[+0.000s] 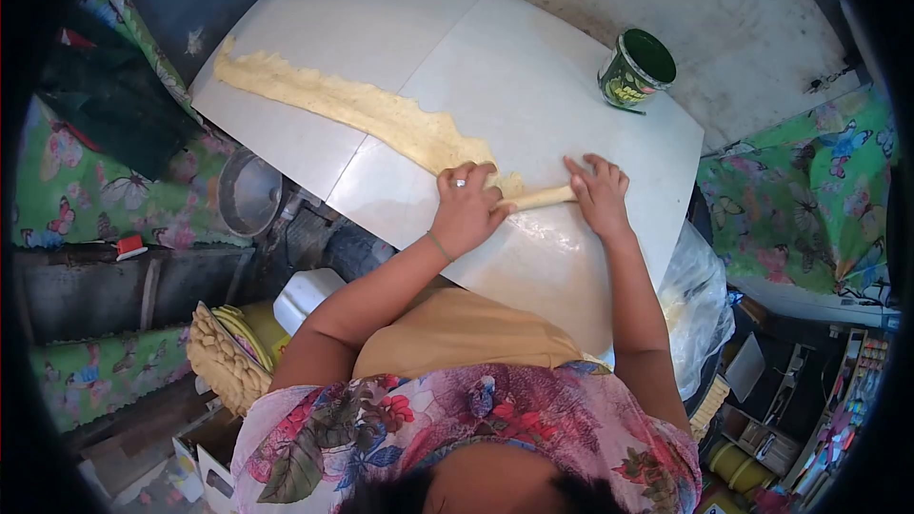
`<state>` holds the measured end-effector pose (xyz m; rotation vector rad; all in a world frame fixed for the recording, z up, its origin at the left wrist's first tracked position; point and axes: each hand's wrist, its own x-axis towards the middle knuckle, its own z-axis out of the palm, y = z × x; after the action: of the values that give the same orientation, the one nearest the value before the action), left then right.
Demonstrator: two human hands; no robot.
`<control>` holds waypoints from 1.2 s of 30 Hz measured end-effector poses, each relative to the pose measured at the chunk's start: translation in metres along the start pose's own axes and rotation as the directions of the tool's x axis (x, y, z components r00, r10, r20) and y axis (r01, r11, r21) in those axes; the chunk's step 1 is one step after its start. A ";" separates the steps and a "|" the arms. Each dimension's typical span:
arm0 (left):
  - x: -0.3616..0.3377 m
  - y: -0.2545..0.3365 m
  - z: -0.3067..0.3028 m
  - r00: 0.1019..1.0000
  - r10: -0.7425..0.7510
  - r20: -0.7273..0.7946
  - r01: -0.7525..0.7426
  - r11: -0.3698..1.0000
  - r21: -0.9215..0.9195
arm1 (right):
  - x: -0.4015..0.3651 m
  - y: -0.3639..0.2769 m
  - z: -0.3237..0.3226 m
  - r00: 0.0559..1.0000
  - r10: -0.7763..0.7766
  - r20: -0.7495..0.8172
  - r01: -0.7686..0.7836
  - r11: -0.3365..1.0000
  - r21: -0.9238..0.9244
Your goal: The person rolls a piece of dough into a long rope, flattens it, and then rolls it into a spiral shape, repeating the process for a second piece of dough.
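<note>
A long strip of pale yellow dough [343,100] with a ragged far edge runs diagonally across the white tabletop [533,67]. Its near right end is formed into a narrow dough roll [541,198]. My left hand [466,209], wearing a ring and a thin bracelet, has its fingers curled over the dough where the strip meets the roll. At the roll's right end rests my right hand [600,192], its fingers apart and its palm side against the dough. What lies under both palms is hidden.
A dark green bucket [638,71] stands at the table's far right. Below the left edge are a round metal pan [249,192] and a white container [307,297]. A clear plastic bag [697,300] hangs by the right edge. Walls border the table's back.
</note>
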<state>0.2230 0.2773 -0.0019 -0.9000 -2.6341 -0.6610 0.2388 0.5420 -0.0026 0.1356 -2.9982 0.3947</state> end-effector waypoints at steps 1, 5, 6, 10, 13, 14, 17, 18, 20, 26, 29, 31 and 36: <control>0.000 0.001 0.002 0.998 -0.033 -0.046 0.033 0.999 -0.001 | 0.005 -0.003 0.003 0.995 0.044 -0.090 -0.048 0.998 -0.041; -0.006 -0.014 0.027 0.995 0.092 0.039 -0.094 0.995 0.030 | 0.006 -0.030 -0.002 0.961 -0.263 -0.089 0.275 0.943 0.186; -0.007 -0.015 0.022 0.973 0.184 0.141 -0.190 0.981 0.027 | 0.002 -0.031 -0.002 0.923 -0.365 0.127 0.297 0.880 0.370; -0.006 -0.017 -0.006 0.995 0.055 0.086 -0.058 0.998 0.026 | 0.010 -0.017 -0.006 0.976 -0.119 0.180 0.118 0.993 0.020; 0.002 -0.018 -0.010 0.992 -0.069 -0.105 0.074 0.996 0.041 | 0.028 -0.005 0.012 0.987 0.010 -0.162 -0.030 0.992 -0.120; 0.002 -0.015 -0.002 0.981 -0.103 -0.165 0.111 0.993 0.039 | 0.031 -0.008 0.018 0.978 -0.017 -0.206 -0.022 0.983 -0.185; -0.006 -0.030 0.018 0.999 0.043 0.018 -0.045 0.996 0.073 | 0.024 -0.040 0.003 0.942 -0.336 -0.015 0.331 0.919 0.215; -0.007 -0.032 0.014 0.981 0.129 0.144 -0.140 0.987 0.072 | 0.019 -0.045 0.003 0.937 -0.343 0.066 0.324 0.923 0.207; -0.010 -0.033 0.004 0.989 0.118 0.086 -0.123 0.990 0.064 | 0.014 -0.049 0.003 0.911 -0.349 0.221 0.312 0.932 0.185; 0.006 -0.038 -0.007 0.980 -0.156 -0.126 0.167 0.983 0.082 | 0.047 -0.057 0.021 0.972 -0.122 -0.201 0.115 0.992 -0.048; 0.009 -0.049 0.003 0.998 -0.067 0.009 0.067 0.998 0.021 | 0.045 -0.082 0.018 0.906 -0.423 -0.011 0.418 0.891 0.178; 0.004 -0.052 0.000 0.994 0.032 0.105 -0.032 0.999 0.001 | 0.040 -0.082 0.027 0.914 -0.397 0.080 0.392 0.917 0.072; 0.001 -0.058 -0.019 0.998 -0.029 0.054 0.021 0.991 0.133 | 0.060 -0.063 0.022 0.980 -0.176 -0.094 0.170 0.983 -0.067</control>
<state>0.1875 0.2274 -0.0039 -0.8600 -2.7054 -0.4669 0.1835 0.4714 -0.0003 0.3576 -2.8676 0.2856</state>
